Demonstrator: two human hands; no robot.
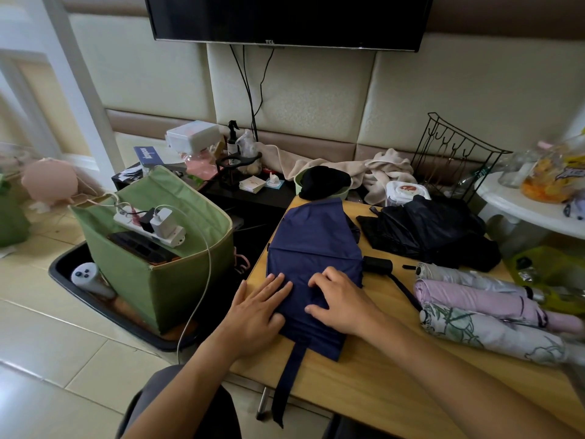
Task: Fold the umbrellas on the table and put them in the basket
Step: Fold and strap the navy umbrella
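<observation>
Soft, even daylight fills the room, brightest on the floor tiles [47,327] well left of the fingers [278,282]. Shadows under both hands are faint. The centre is sharp; the frame edges bow and smear, blurring the umbrellas [493,315] far right of the fingertips.

Head view; close, down onto table [364,369]
</observation>
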